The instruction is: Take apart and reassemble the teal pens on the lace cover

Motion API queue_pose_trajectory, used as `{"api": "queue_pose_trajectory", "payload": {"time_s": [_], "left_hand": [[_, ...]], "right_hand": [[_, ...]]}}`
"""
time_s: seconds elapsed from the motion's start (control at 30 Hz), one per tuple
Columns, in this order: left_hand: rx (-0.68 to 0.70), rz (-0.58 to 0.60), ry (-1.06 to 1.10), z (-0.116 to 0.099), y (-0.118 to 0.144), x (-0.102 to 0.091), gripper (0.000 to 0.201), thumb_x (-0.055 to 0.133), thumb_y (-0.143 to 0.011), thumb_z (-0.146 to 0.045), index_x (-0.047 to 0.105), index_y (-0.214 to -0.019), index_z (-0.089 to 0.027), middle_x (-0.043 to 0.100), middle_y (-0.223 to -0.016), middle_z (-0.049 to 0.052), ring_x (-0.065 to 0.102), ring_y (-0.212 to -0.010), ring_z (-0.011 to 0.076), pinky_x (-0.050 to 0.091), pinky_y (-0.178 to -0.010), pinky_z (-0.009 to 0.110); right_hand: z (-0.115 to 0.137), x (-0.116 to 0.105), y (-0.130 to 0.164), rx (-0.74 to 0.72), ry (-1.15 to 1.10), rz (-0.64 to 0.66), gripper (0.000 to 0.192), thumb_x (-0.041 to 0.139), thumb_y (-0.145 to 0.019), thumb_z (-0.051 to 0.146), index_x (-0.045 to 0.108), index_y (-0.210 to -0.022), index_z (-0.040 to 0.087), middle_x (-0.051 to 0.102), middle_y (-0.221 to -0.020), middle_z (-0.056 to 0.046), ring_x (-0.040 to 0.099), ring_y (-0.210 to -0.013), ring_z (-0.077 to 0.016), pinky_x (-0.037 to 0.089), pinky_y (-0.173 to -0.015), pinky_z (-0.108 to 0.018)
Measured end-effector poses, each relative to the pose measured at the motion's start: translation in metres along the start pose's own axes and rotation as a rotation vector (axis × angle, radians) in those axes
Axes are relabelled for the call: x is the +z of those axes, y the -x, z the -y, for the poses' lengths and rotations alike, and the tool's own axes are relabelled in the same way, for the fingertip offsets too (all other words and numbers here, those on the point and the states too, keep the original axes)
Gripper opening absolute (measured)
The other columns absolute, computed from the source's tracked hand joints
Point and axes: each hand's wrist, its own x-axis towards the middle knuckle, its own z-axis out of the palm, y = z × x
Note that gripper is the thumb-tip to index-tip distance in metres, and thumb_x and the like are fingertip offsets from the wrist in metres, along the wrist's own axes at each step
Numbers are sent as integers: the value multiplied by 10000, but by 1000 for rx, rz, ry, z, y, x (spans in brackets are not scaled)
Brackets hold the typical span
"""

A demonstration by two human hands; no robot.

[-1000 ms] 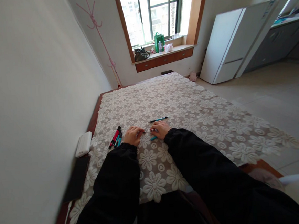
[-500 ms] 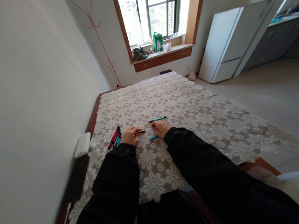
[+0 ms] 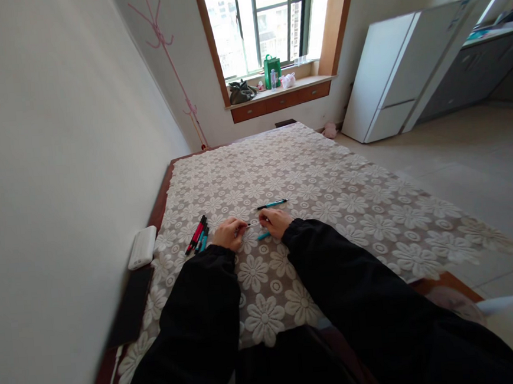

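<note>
Over the lace tablecloth point(image 3: 253, 271) my left hand point(image 3: 229, 234) is closed, thumb and fingers pinching a small black pen part point(image 3: 248, 225) of which only the dark end shows. Facing it closely, my right hand point(image 3: 275, 221) is also pinched; a thin pale sliver appears by its fingertips, too small to name. A turquoise pen piece point(image 3: 263, 236) lies just below the right hand, partly covered by it. Beyond that hand rests a turquoise and black pen point(image 3: 272, 204). Left of my left hand is a bunch of red pens point(image 3: 195, 237) and turquoise pens point(image 3: 202, 240).
A white power bank point(image 3: 142, 247) and a dark flat object point(image 3: 131, 308) with a white cable point(image 3: 113, 378) lie along the left table edge by the wall. Farther off are a pink coat stand point(image 3: 170, 62), a window sill with bags, and a white fridge point(image 3: 385, 75).
My left hand has shifted slightly right, and less of the black part sticks out from its fingers. A thin pale sliver now shows between the hands. The pens on the cloth stay put.
</note>
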Motion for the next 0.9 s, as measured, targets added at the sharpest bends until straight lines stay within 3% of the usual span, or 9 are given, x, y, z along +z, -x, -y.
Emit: {"api": "queue_pose_trajectory", "payload": {"time_s": [0.4, 0.57, 0.9], "left_hand": [[106, 8, 3, -6, 1, 7, 151, 602, -931, -300, 720, -990, -227, 715, -881, 24, 625, -821, 171, 478, -786, 304], [90, 4, 19, -7, 2, 8, 165, 606, -930, -302, 719, -1029, -233, 703, -878, 21, 622, -812, 161, 480, -779, 293], [73, 11, 67, -3, 2, 10, 175, 609, -928, -297, 716, -1055, -242, 696, -896, 20, 627, -830, 159, 486, -801, 294]], "right_hand": [[4, 4, 1, -154, -63, -3, 37, 634, -895, 199, 662, -914, 184, 674, -837, -29, 582, -770, -145, 378, -715, -249], [1, 7, 0, -199, -108, -10, 28, 634, -880, 159, 651, -893, 177, 666, -829, -28, 583, -784, -145, 396, -731, -247], [-5, 13, -1, -204, -267, -31, 166, 663, -822, 118, 590, -957, 183, 672, -842, -6, 596, -739, -123, 430, -703, -230]]}}
